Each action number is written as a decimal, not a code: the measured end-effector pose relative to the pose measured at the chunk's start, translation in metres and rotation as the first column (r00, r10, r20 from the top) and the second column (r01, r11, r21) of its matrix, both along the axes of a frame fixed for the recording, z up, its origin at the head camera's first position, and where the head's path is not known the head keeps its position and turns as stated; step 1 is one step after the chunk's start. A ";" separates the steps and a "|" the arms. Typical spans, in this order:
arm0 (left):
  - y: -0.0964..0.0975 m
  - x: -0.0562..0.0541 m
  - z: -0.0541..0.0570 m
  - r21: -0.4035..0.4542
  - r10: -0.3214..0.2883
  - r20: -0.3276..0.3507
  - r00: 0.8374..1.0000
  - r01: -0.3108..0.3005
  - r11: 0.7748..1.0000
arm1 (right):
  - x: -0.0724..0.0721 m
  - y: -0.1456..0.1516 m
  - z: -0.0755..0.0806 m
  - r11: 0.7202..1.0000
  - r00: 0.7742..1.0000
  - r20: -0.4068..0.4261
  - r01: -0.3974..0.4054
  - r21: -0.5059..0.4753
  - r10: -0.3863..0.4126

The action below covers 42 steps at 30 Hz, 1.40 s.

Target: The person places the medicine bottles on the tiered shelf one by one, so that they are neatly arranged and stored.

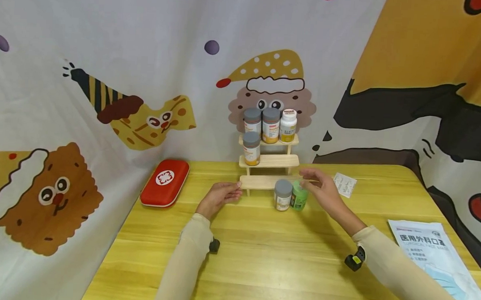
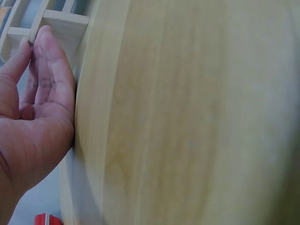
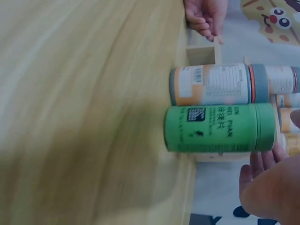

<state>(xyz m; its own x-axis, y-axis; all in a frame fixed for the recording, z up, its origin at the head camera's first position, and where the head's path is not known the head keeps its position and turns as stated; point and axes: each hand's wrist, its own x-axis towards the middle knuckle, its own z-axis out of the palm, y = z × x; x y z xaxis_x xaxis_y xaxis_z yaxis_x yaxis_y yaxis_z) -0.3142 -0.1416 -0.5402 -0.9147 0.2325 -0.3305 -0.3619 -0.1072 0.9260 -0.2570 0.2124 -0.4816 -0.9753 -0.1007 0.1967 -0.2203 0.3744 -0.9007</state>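
Observation:
My left hand (image 1: 222, 196) pinches the left end of a small stepped wooden rack (image 1: 259, 183) between thumb and fingertips; the left wrist view shows the thumb and fingers at the rack's edge (image 2: 63, 18). My right hand (image 1: 321, 189) is beside a green bottle (image 1: 299, 198), its thumb and fingers spread near the lid, fingertips partly hidden behind it in the right wrist view. Next to the green bottle, a grey-lidded jar (image 1: 283, 196) stands upright before the lowest step. One more grey-lidded jar (image 1: 251, 151) is on the middle step.
On the top step stand two grey-lidded jars (image 1: 271, 129) and a white bottle (image 1: 288, 127). A red case (image 1: 165, 183) lies at the left, a paper note (image 1: 345, 185) right of the rack, and a face mask packet (image 1: 433, 261) at the right edge. A printed curtain (image 1: 168, 39) hangs behind.

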 end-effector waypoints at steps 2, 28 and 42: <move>0.001 0.000 0.000 -0.003 -0.001 -0.004 1.000 0.001 1.000 | 0.002 0.006 -0.004 0.999 0.999 0.025 -0.026 0.019 0.026; 0.000 0.000 0.002 0.018 -0.005 0.013 1.000 0.005 1.000 | 0.009 0.018 -0.020 0.990 0.995 -0.014 -0.101 0.097 0.102; 0.000 0.001 0.003 0.022 0.001 0.028 1.000 -0.002 1.000 | 0.006 0.016 -0.023 0.993 0.998 -0.045 -0.037 0.112 0.042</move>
<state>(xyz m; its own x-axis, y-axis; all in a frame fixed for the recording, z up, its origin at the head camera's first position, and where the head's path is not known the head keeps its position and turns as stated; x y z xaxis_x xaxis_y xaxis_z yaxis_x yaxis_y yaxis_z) -0.3134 -0.1419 -0.5368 -0.9054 0.2388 -0.3511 -0.3878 -0.1284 0.9127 -0.2506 0.2286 -0.5046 -0.9600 -0.1626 0.2278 -0.2781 0.4620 -0.8422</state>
